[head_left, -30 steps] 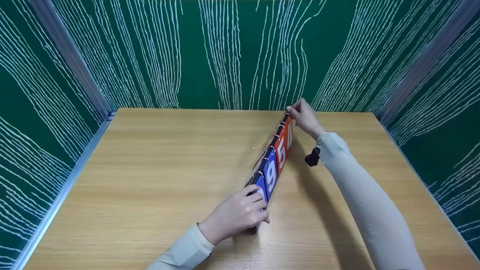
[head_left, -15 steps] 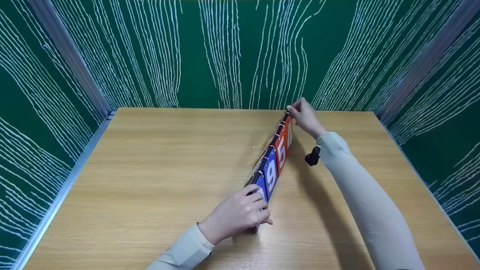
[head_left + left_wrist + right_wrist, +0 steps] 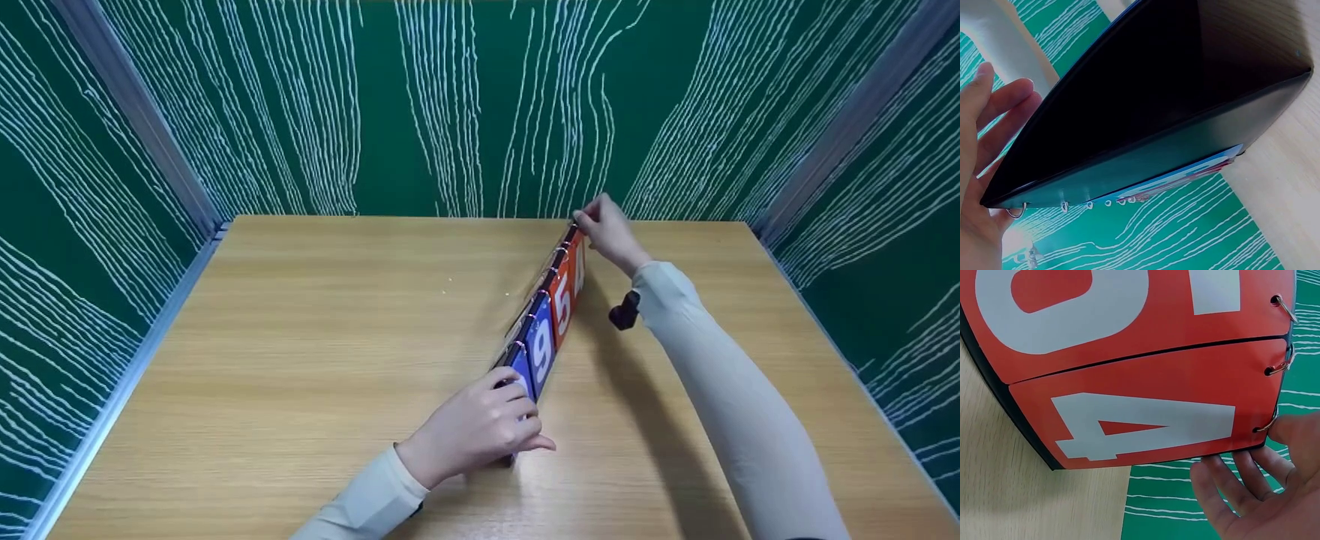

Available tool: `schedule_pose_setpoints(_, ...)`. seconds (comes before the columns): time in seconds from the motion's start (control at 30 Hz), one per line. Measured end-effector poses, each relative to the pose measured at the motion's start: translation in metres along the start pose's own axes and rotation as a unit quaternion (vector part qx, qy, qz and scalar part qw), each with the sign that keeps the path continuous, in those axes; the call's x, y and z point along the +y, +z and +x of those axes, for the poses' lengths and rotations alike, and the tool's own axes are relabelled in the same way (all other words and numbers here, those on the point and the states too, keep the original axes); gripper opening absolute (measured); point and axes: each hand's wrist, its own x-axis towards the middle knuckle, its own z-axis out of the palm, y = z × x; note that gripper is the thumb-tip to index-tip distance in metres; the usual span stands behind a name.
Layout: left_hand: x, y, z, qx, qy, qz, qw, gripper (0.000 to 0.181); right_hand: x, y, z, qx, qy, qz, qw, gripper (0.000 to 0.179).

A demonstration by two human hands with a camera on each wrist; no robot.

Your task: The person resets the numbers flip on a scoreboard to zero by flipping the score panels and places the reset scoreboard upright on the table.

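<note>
A tent-shaped flip scoreboard (image 3: 541,349) stands on the table, slanting away from me, with metal rings along its top edge. Blue cards lie at its near end and red cards reading 5 and 4 at its far end. My left hand (image 3: 480,424) grips the near end, its fingers over the blue card and one finger sticking out to the right. At the far top corner, my right hand (image 3: 611,234) pinches the edge beside the last ring. The right wrist view shows the red 4 card (image 3: 1145,424) close up; the left wrist view shows the dark open end (image 3: 1145,101).
The wooden table (image 3: 315,337) reaches back to a green wall (image 3: 390,112) with wavy white lines. Similar panels rise on both sides. Small white specks (image 3: 450,281) lie left of the scoreboard. A black device (image 3: 624,311) hangs at my right wrist.
One finger of my left hand has stretched out further to the right, away from the blue card. The scoreboard and my right hand stay in place.
</note>
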Motion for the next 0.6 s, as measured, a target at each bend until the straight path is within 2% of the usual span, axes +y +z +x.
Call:
schedule_pose_setpoints(0.47,0.0026,0.0012,0.0015,0.007,-0.010,-0.018,0.9998,0.045,-0.0013,-0.0024,-0.0024,-0.014,0.014,0.009,0.9998,0.022)
schedule_pose_setpoints(0.6,0.0015,-0.0008,0.0041,0.023,-0.009,-0.018,0.9995,0.040,-0.0012,-0.0013,-0.0023,-0.011,0.010,0.010,0.9998,0.020)
